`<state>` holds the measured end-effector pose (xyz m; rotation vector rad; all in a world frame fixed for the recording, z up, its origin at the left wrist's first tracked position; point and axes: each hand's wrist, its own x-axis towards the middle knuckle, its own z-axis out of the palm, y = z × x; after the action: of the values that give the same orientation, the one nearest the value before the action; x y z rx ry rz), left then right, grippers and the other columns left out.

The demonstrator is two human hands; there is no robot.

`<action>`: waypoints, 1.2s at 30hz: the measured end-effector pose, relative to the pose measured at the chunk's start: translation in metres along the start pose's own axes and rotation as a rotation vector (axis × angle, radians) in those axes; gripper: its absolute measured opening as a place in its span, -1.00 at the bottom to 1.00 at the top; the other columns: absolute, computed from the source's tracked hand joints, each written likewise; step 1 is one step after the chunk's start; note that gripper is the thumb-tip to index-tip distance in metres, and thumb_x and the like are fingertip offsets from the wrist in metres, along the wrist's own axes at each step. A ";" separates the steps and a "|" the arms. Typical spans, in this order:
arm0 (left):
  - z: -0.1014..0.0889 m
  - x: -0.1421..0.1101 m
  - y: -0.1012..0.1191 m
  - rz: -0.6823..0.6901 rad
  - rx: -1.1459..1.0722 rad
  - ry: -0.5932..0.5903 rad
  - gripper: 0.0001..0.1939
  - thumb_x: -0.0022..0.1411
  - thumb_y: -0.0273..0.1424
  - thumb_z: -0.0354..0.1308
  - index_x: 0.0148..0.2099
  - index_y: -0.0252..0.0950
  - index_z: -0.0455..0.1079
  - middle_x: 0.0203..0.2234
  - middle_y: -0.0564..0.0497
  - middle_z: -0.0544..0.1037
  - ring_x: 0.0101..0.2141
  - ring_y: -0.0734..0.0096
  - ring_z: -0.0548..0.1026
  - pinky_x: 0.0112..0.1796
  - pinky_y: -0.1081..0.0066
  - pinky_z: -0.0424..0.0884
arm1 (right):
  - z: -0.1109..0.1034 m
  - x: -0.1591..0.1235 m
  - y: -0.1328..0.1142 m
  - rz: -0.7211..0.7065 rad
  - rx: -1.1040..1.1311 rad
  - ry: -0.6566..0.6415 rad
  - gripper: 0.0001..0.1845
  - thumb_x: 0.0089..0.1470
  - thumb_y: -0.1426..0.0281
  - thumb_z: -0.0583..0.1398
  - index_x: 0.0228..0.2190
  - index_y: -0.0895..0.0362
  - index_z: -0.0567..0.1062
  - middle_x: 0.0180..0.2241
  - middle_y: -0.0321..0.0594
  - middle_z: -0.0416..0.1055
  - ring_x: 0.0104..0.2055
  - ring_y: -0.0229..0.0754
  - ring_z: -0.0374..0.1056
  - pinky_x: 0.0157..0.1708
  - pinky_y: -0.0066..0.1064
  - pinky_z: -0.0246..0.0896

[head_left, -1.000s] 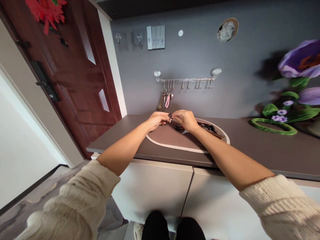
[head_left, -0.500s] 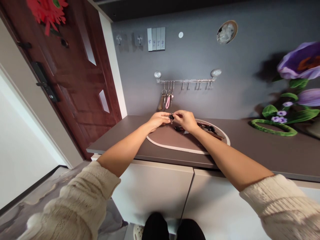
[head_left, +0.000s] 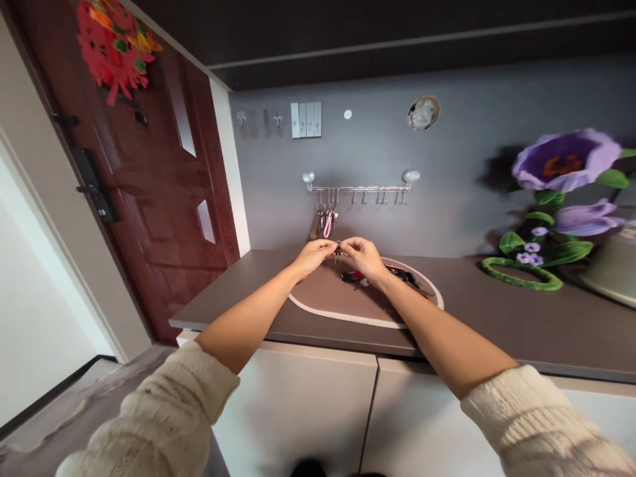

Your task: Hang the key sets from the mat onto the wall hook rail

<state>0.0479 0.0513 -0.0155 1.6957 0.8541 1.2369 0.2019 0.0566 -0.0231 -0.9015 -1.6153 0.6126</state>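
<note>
My left hand (head_left: 314, 256) and my right hand (head_left: 362, 256) meet over the back of the brown mat (head_left: 342, 305), each pinching a small bunch of dark keys (head_left: 338, 250) between thumb and fingers. The key blades point downward; the ring is mostly hidden by my fingertips. Below and right of my right hand, more keys and dark key items (head_left: 405, 275) lie on the mat, partly covered by my forearm. Just behind my hands, several keys with a pink strap (head_left: 328, 225) hang from the left hooks of a clear wall rail (head_left: 360, 189).
The rail's right hooks (head_left: 382, 197) carry nothing. Purple artificial flowers (head_left: 566, 162) with a green ring base (head_left: 521, 275) stand on the counter (head_left: 467, 318) at right. A dark shelf (head_left: 397, 40) overhangs above. At left is a red-brown door (head_left: 163, 199); light switches (head_left: 307, 120) sit on the wall.
The camera view has tilted up, so the rail and hands appear lower and more shelf shows. Both hands still grip the keys, whose blades now hang slightly spread.
</note>
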 end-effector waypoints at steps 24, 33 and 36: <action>0.015 0.012 -0.004 0.076 1.051 0.351 -0.57 0.21 -0.29 -0.23 -0.40 -0.28 0.45 -0.42 -0.09 0.54 -0.41 0.38 0.45 -0.45 0.45 0.12 | -0.016 0.103 -0.026 0.078 -0.043 0.234 -0.88 -0.11 0.43 0.10 -0.52 0.23 0.41 -0.57 -0.26 0.36 -0.52 -0.37 0.24 -0.46 -0.53 0.18; 0.014 0.014 -0.006 0.086 1.103 0.294 -0.55 0.23 -0.28 -0.24 -0.34 -0.30 0.47 -0.41 -0.13 0.54 -0.40 0.34 0.46 -0.43 0.44 0.16 | 0.001 0.125 -0.029 0.174 -0.054 0.295 -0.89 -0.15 0.51 0.09 -0.56 0.23 0.42 -0.60 -0.26 0.37 -0.55 -0.38 0.27 -0.49 -0.56 0.20; 0.014 0.014 -0.006 0.092 1.091 0.292 -0.54 0.23 -0.27 -0.24 -0.34 -0.29 0.48 -0.40 -0.13 0.54 -0.40 0.34 0.46 -0.43 0.44 0.16 | 0.003 0.128 -0.026 0.193 -0.121 0.328 -0.89 -0.18 0.51 0.10 -0.56 0.23 0.44 -0.60 -0.26 0.37 -0.55 -0.36 0.29 -0.51 -0.56 0.20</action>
<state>0.0645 0.0628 -0.0177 2.4117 1.8734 1.1540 0.1835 0.1462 0.0700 -1.1910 -1.2899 0.4732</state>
